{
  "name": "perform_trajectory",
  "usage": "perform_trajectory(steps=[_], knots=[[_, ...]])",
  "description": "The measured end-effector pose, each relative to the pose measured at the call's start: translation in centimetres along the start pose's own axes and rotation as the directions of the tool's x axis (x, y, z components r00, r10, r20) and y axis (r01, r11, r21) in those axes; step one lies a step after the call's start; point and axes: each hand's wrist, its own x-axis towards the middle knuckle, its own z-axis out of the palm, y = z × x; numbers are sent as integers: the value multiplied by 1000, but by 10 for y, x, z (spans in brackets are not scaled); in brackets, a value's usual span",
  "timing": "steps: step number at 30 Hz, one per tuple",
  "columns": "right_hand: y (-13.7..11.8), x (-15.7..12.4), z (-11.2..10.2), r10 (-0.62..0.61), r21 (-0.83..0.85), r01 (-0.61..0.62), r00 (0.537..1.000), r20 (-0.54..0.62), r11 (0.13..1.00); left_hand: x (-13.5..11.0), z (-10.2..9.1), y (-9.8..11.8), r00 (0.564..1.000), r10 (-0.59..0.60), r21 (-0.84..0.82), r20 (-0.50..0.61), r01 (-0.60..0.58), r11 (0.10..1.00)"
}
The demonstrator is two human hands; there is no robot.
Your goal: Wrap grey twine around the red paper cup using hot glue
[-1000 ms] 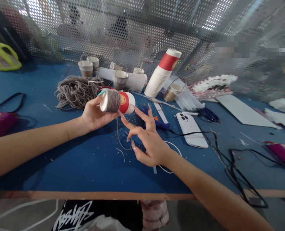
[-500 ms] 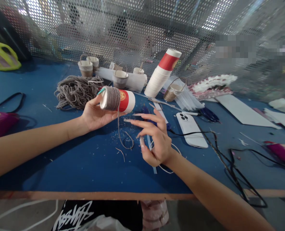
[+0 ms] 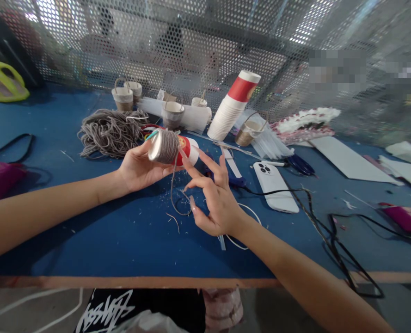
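Observation:
My left hand (image 3: 139, 167) grips a red and white paper cup (image 3: 192, 150) that lies sideways, its base toward the left. Grey cord (image 3: 167, 147) is wound round the base half of the cup, and a loose tail of it hangs down to the table in a loop. My right hand (image 3: 214, 194) is open, fingers spread, with the fingertips at the cup's red band by the edge of the winding. Whether they touch the cup I cannot tell. Behind my left hand lies a heap of grey cord (image 3: 110, 134).
Small cord-wrapped cups with handles (image 3: 124, 98) stand along the mesh screen (image 3: 129, 41). A tilted stack of paper cups (image 3: 228, 111) rises at centre back. To the right lie a white phone (image 3: 276, 187), a black cable (image 3: 312, 210) and white board (image 3: 354, 162). Scraps litter the blue table (image 3: 122, 245).
My right hand has moved up and left, from beside the cup to its red band. The cup in my left hand has shifted slightly right and down.

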Motion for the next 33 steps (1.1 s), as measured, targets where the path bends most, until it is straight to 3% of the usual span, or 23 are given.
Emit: perform_trajectory(steps=[12, 33], knots=[[-1, 1, -2, -31, -134, 29, 999, -15, 990, -1, 8, -2, 998, 21, -49, -65, -24, 999], [-3, -1, 2, -33, -194, 36, 999, 17, 980, 2, -1, 0, 999, -24, -99, -36, 20, 995]])
